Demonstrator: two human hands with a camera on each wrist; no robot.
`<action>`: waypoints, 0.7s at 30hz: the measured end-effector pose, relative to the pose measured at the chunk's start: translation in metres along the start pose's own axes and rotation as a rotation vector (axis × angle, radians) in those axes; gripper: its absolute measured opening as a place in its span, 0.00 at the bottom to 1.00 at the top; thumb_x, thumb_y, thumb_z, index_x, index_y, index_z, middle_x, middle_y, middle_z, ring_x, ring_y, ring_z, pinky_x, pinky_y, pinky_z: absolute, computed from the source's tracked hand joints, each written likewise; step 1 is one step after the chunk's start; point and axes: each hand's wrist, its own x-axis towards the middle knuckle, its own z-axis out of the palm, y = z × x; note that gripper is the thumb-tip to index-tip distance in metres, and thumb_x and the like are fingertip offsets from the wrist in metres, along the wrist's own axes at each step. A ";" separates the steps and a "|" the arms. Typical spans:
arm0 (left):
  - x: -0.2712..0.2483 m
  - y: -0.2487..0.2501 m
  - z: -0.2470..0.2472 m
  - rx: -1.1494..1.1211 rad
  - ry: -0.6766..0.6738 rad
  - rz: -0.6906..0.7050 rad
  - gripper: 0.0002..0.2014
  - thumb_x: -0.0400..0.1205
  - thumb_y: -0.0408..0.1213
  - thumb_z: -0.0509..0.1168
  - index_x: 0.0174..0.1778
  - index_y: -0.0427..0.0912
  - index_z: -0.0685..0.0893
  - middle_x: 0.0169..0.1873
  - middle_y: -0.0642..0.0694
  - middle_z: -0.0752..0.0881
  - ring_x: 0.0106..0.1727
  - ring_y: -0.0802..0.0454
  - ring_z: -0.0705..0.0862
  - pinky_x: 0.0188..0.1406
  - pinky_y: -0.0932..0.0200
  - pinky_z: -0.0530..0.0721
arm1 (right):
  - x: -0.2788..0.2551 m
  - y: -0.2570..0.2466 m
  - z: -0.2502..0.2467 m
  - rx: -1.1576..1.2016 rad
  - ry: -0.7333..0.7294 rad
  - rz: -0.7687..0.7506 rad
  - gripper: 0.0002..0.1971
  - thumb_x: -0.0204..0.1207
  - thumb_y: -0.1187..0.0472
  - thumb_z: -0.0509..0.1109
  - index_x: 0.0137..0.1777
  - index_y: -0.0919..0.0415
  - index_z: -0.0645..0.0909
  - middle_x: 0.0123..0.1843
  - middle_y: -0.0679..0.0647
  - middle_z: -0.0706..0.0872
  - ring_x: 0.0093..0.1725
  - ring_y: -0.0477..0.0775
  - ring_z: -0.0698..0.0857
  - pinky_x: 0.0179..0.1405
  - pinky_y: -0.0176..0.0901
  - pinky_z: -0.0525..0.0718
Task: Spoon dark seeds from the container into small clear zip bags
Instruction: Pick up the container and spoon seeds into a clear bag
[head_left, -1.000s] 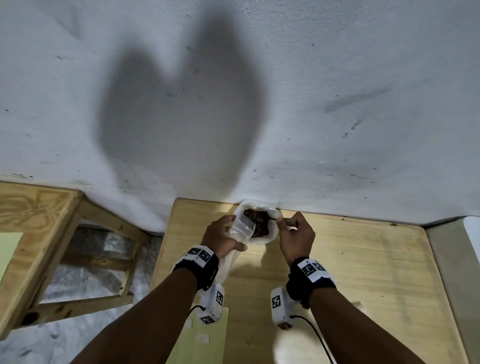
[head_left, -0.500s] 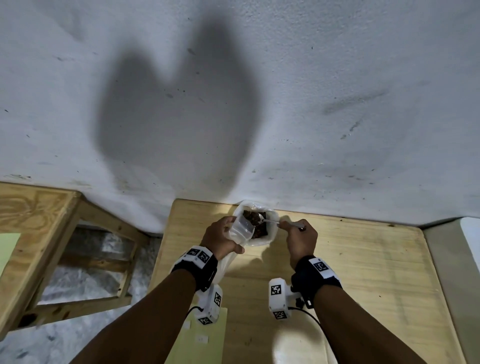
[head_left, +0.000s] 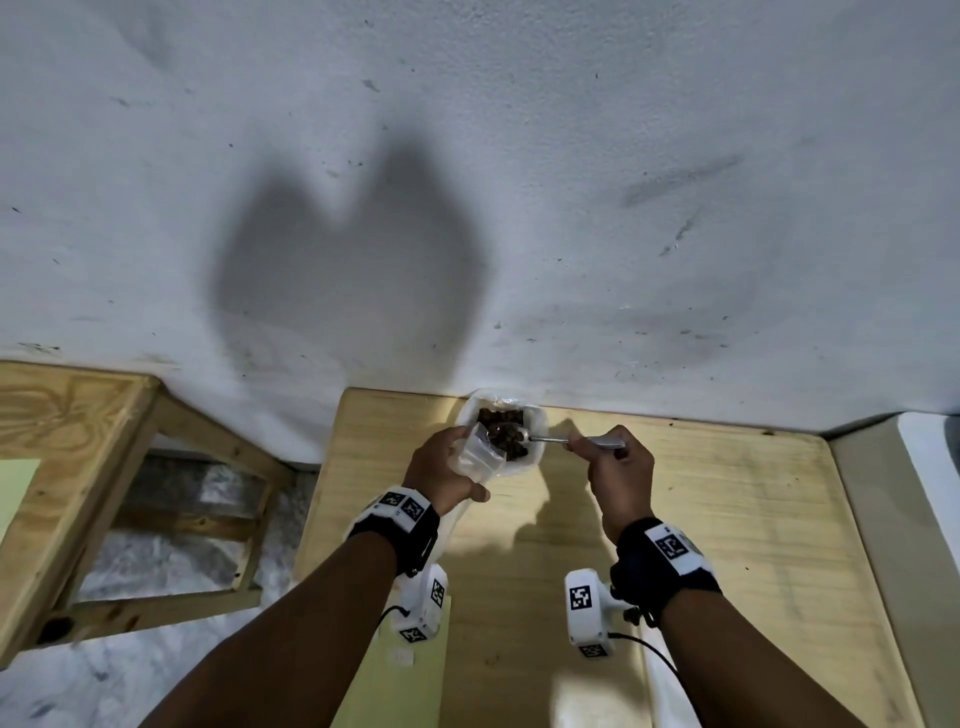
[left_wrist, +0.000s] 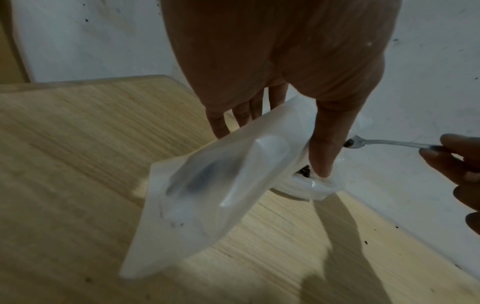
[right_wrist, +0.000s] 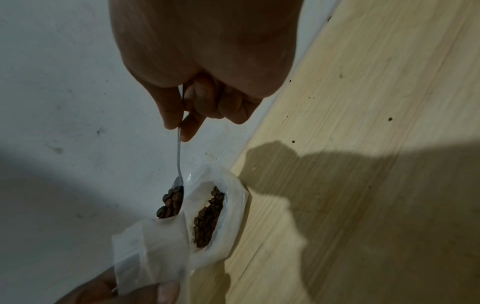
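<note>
A white container (head_left: 535, 457) of dark seeds (head_left: 511, 447) stands at the table's far edge against the wall. My left hand (head_left: 452, 460) holds a small clear zip bag (head_left: 480, 457) tilted over it, thumb (left_wrist: 324, 148) pressing on the bag's (left_wrist: 221, 185) mouth. My right hand (head_left: 597, 449) pinches the handle of a metal spoon (head_left: 550, 439). In the right wrist view the spoon's bowl (right_wrist: 171, 203) is heaped with seeds and sits at the mouth of the zip bag (right_wrist: 150, 253), beside the container's seeds (right_wrist: 210, 218).
The light wooden table (head_left: 727, 519) butts against a white wall (head_left: 467, 208). A wooden frame (head_left: 78, 441) stands off to the left over a grey floor. A pale green sheet (head_left: 405, 675) lies at the table's near edge. A few loose crumbs (right_wrist: 389, 118) dot the tabletop.
My right hand has shifted right and drawn the spoon out of the container, bringing it loaded to the zip bag's mouth. The left hand has kept the bag in place.
</note>
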 end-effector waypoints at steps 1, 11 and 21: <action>0.000 0.000 0.000 0.001 0.005 0.005 0.51 0.59 0.34 0.87 0.80 0.46 0.72 0.75 0.48 0.77 0.72 0.49 0.77 0.64 0.59 0.78 | -0.002 0.000 0.000 -0.011 -0.005 -0.016 0.18 0.69 0.66 0.82 0.31 0.58 0.72 0.31 0.57 0.76 0.29 0.51 0.69 0.34 0.43 0.68; -0.004 -0.005 0.005 -0.002 0.038 0.030 0.49 0.59 0.31 0.86 0.77 0.43 0.73 0.76 0.47 0.74 0.75 0.47 0.75 0.73 0.51 0.76 | -0.016 0.004 0.000 -0.092 -0.053 -0.145 0.24 0.70 0.65 0.83 0.28 0.54 0.68 0.27 0.50 0.78 0.30 0.49 0.74 0.35 0.43 0.72; -0.001 -0.004 0.009 0.010 0.048 0.037 0.49 0.59 0.32 0.86 0.77 0.43 0.73 0.77 0.47 0.72 0.75 0.48 0.74 0.73 0.55 0.75 | -0.029 -0.001 -0.004 -0.178 -0.094 -0.269 0.18 0.71 0.71 0.81 0.30 0.61 0.73 0.33 0.54 0.89 0.35 0.45 0.85 0.40 0.38 0.79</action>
